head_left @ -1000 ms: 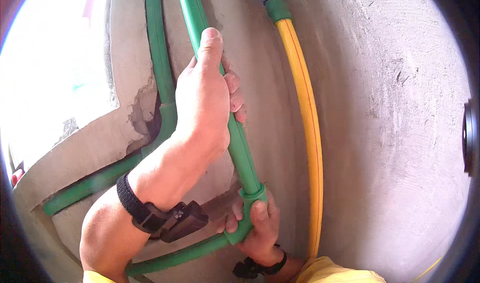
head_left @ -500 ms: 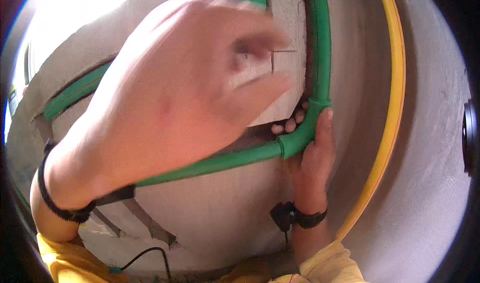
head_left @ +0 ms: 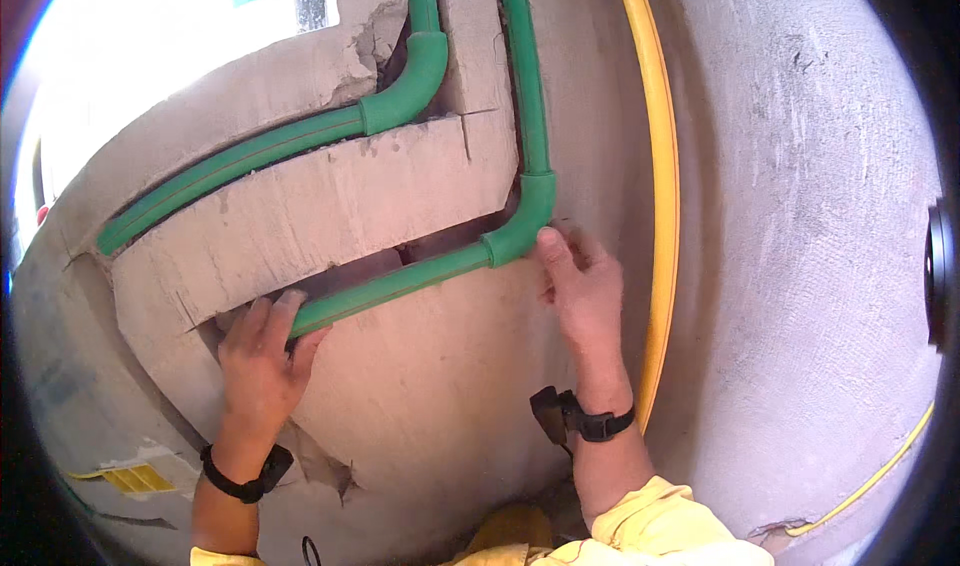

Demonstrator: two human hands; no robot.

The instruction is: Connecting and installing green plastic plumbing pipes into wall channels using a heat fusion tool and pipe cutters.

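A green pipe (head_left: 400,281) runs along a groove cut in the wall and turns upward at a green elbow fitting (head_left: 525,221). My left hand (head_left: 265,351) is closed round the pipe's left end, fingers over the far side and thumb below. Beside the elbow is my right hand (head_left: 585,291), its thumb tip at the fitting's lower right edge and its fingers loosely bent, not wrapped round it. Whether the thumb touches the elbow I cannot tell. Farther up, a second green pipe (head_left: 240,166) with its own elbow (head_left: 410,81) lies in another groove.
A yellow flexible conduit (head_left: 660,196) hangs down the wall to the right of my right hand. At lower left a yellow box (head_left: 138,478) is set in the wall. A thin yellow cable (head_left: 870,491) comes out at lower right. Bright light fills the opening at upper left.
My left hand has come down from in front of the view to the pipe's left end and taken hold. My right hand's fingers have come out from behind the elbow. The view has shifted.
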